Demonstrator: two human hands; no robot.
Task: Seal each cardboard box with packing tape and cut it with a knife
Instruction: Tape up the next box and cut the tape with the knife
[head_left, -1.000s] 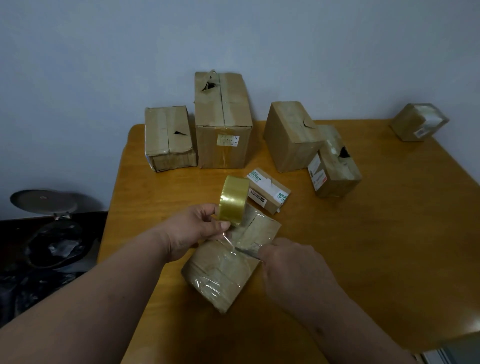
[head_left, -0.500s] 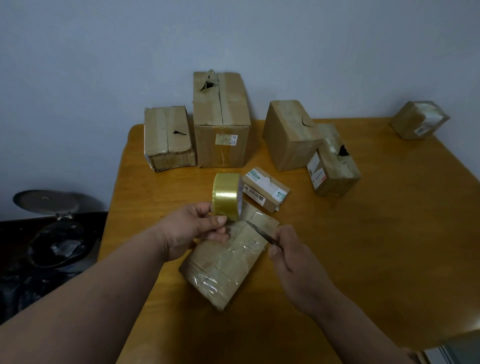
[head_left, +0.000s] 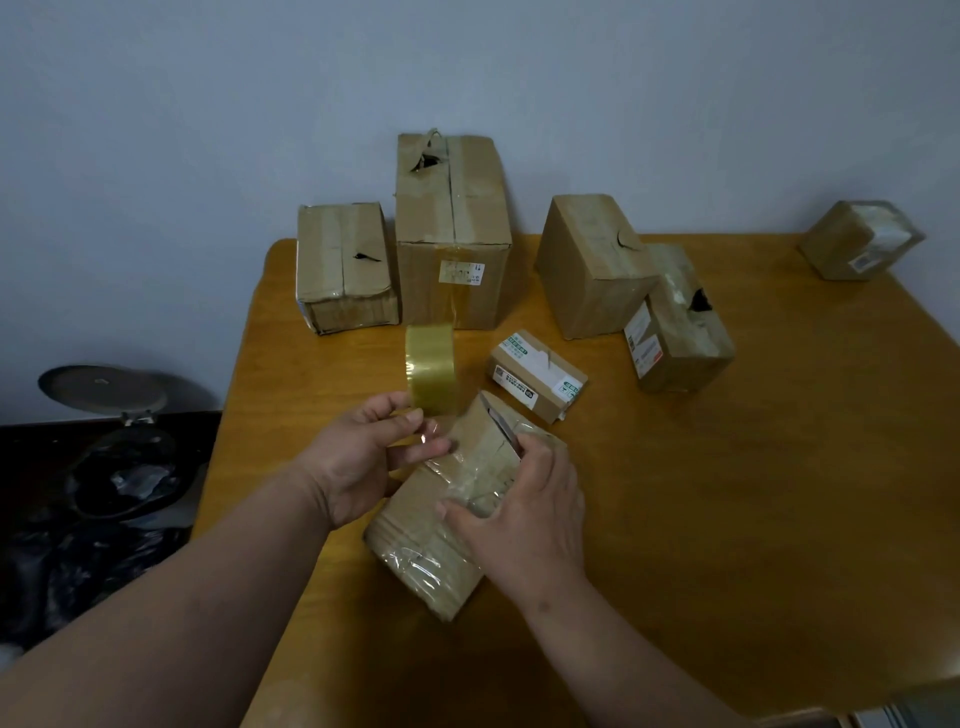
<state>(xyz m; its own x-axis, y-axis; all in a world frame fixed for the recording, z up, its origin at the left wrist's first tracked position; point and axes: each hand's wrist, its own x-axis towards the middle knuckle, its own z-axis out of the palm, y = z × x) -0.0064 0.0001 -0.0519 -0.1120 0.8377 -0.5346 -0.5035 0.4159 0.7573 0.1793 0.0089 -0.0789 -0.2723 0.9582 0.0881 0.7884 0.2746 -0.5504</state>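
While both hands grasp, left tape roll (head_left: 430, 368), right box (head_left: 457, 499), a wooden table (head_left: 753, 493) meets a grey wall (head_left: 208, 130).

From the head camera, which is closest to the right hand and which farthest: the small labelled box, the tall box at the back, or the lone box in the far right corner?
Measured from the right hand:
1. Small labelled box, just beyond the hand, mid-table.
2. Tall box, at the back edge against the wall, left of centre.
3. Lone box, far right corner, plainly the farthest.
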